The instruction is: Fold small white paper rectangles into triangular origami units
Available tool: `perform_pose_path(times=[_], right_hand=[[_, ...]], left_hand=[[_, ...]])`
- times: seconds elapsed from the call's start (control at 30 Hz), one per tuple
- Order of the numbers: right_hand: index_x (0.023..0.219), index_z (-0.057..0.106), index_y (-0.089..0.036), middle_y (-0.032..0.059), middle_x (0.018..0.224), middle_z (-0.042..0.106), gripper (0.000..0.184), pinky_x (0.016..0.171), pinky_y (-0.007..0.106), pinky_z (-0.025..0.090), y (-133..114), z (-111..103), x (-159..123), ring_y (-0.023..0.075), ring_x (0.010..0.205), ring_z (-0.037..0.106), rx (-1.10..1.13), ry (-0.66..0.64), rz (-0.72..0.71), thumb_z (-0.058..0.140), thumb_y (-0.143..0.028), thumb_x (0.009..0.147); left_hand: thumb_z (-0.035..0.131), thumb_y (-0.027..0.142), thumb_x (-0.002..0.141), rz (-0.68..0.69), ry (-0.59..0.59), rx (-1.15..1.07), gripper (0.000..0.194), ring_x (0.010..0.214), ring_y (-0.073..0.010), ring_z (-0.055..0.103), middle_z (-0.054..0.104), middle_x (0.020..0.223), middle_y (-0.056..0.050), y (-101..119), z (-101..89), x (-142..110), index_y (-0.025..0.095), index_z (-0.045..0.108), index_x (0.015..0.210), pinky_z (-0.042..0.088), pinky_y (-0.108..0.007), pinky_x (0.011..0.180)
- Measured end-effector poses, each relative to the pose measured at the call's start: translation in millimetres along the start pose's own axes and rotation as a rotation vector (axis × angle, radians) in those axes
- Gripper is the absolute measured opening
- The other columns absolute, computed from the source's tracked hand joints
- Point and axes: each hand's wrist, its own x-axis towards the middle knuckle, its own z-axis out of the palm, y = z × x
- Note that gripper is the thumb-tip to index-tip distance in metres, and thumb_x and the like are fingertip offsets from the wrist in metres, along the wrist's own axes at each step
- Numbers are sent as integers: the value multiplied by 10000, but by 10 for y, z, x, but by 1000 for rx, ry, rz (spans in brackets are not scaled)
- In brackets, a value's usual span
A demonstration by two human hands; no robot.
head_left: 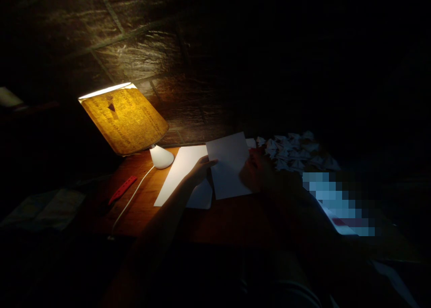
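A white sheet of paper (229,171) is raised at a tilt above the wooden table. My left hand (201,166) grips its left edge, the thumb lying over the front of the sheet. At the opposite edge, my right hand (249,171) is closed on the paper in deep shadow, so its fingers show only in part. Under my left forearm and behind the held sheet, more white paper (180,173) lies flat on the table. To the right of my right hand is a heap of small folded paper pieces (291,151).
A lit lamp with a yellow printed shade (124,121) stands at the left on a white base (161,157). Its white cord (133,198) runs to the front edge, past a slim red object with holes (123,189). A bright, pixelated screen (340,207) lies at the right. A tiled wall (144,52) rises behind.
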Motion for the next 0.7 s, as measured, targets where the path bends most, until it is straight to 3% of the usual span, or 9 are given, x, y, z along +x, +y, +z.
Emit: perform_pose_path(times=[0.13, 0.53, 0.7], right_hand=[[966, 603, -226, 104, 939, 712, 132, 771, 355, 495, -13, -5, -8, 268, 884, 666, 46, 31, 65, 529, -235, 858], [979, 603, -232, 101, 928, 709, 139, 791, 361, 507, -18, 2, -6, 269, 907, 664, 109, 57, 61, 514, -257, 875], [1004, 603, -222, 125, 991, 730, 158, 838, 400, 529, 39, 33, 4, 283, 932, 687, 147, 64, 83, 536, -244, 862]], left_hand=[[951, 376, 584, 8, -1, 8, 450, 748, -239, 746, 754, 740, -62, -4, -6, 6, 115, 740, 884, 552, -343, 773], [964, 362, 550, -10, 17, 7, 468, 782, -248, 751, 773, 787, -74, 15, 12, -6, 121, 744, 884, 552, -340, 783], [961, 351, 559, -4, 6, -13, 481, 859, -275, 767, 802, 888, -114, 18, 16, -17, 112, 767, 927, 564, -344, 805]])
